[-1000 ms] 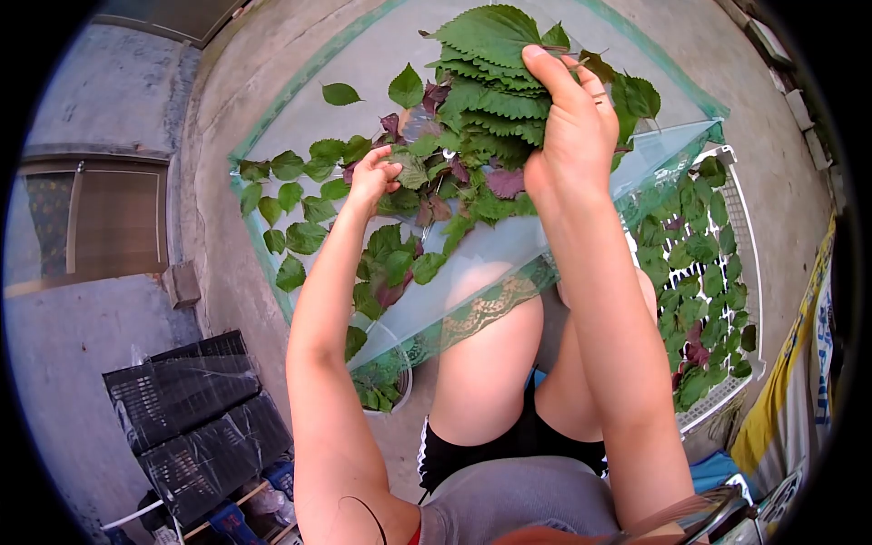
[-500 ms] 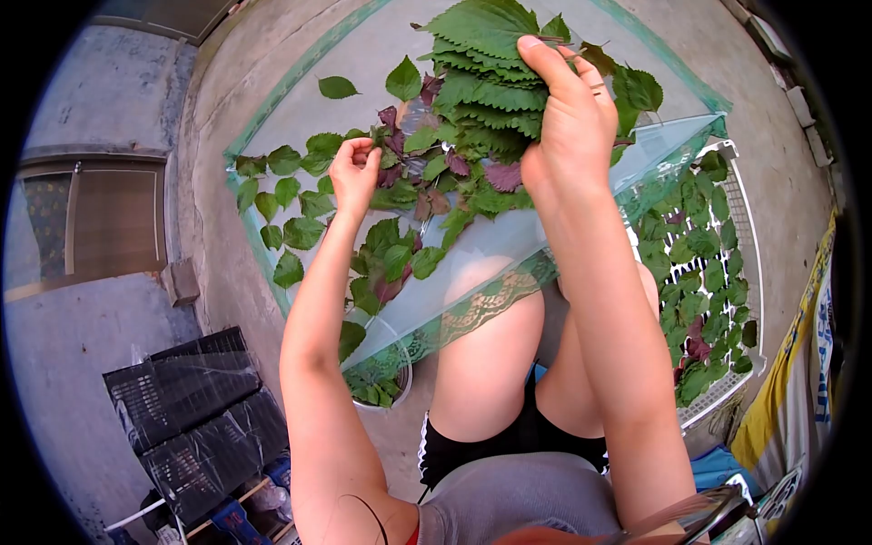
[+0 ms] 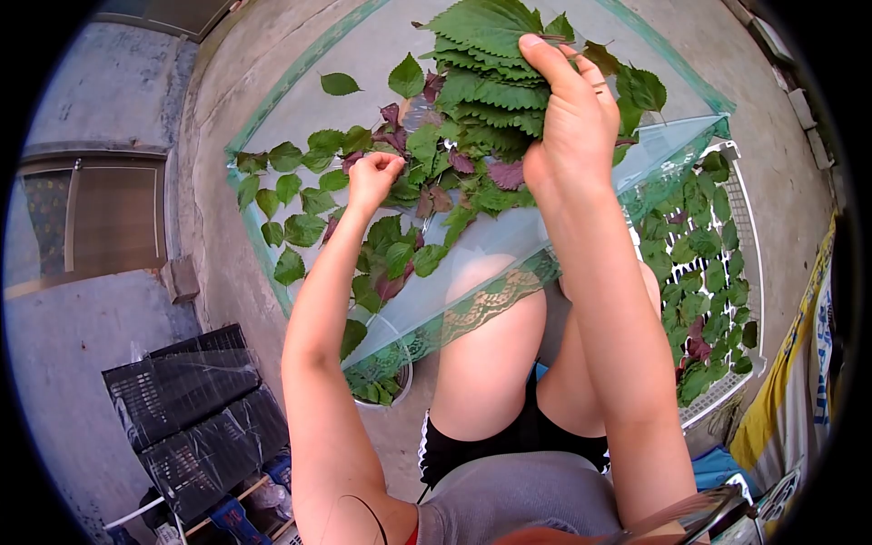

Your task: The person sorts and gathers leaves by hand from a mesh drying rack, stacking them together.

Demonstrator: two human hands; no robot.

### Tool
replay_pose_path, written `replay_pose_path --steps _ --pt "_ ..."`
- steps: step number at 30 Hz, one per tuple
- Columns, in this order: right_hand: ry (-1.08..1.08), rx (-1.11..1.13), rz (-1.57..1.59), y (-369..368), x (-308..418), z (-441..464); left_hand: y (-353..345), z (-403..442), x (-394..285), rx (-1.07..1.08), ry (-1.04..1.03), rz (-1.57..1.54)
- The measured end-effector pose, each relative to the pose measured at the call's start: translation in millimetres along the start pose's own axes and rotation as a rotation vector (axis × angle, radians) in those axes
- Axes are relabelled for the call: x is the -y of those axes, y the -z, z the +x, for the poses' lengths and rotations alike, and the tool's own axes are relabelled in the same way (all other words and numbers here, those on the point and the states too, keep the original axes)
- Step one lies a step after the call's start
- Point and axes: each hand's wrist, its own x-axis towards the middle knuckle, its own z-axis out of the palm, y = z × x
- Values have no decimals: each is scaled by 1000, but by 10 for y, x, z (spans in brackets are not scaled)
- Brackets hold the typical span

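From my remote seat, looking through the head camera, I see the leaf stack [image 3: 495, 91] in the upper middle of the view, held over the netting [image 3: 377, 50]. My right hand [image 3: 581, 109] grasps it near the stems, thumb pressed on the top leaf and fingers behind. That leaf is broad and mid-green, with fine veins running out to a toothed edge. Beneath it the other leaves fan downward in close layers, their serrated edges making ruffled rows, the lower ones darker in shade. A few thin stems poke out past my thumb. I cannot tell whether the bottom of the stack touches the foliage under it.

My left hand [image 3: 372, 180] is at the loose pile, thumb and fingertips drawn close together beside a purple leaf. I cannot tell whether a leaf or stem is pinched there. Around it the pile mixes green leaves with wine-coloured ones, including a crinkled purple leaf [image 3: 507, 174] just below the stack. Separate green leaves [image 3: 303, 230] lie flat and scattered to the left, each oval with a pointed tip.

The netting's green lace edge [image 3: 495, 300] crosses my knee. To the right, a white crate [image 3: 747, 204] holds more green leaves and a few dark purple ones.
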Motion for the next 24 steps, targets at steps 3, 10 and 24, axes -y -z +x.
replay_pose_path --steps 3,10,24 --pt "-4 1 -4 0 -8 -6 -163 83 116 60 46 69" --pt "-18 9 7 -22 5 -31 -322 46 -238 45 187 286" --pt "7 -7 7 -10 27 -12 -430 353 188 -173 120 -293"
